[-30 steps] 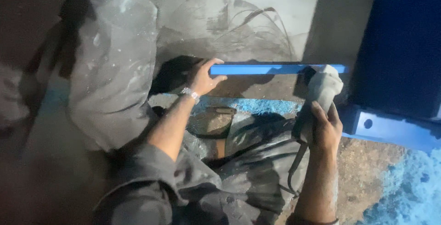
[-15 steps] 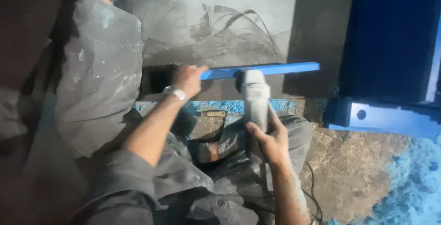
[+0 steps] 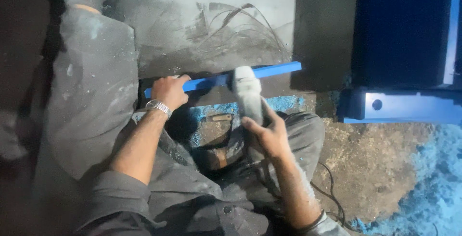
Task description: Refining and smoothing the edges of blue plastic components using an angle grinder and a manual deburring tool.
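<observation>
Mostly the scene is dim: the dark blue cabinet (image 3: pixel 404 29) at the upper right is cut off by the frame, and the left side falls into shadow. Under it a blue bracket (image 3: pixel 404 107) with a round hole lies on the dusty floor (image 3: pixel 380 159). A long blue bar (image 3: pixel 274 70) runs across the floor's middle, its left end covered by the left hand (image 3: pixel 169 90), fingers curled down over it. The right hand (image 3: pixel 269 135) is wrapped around a dust-white power tool (image 3: pixel 248 94), whose head rests on the bar's middle; its working face is hidden. A wristwatch (image 3: pixel 156 106) circles the left wrist.
</observation>
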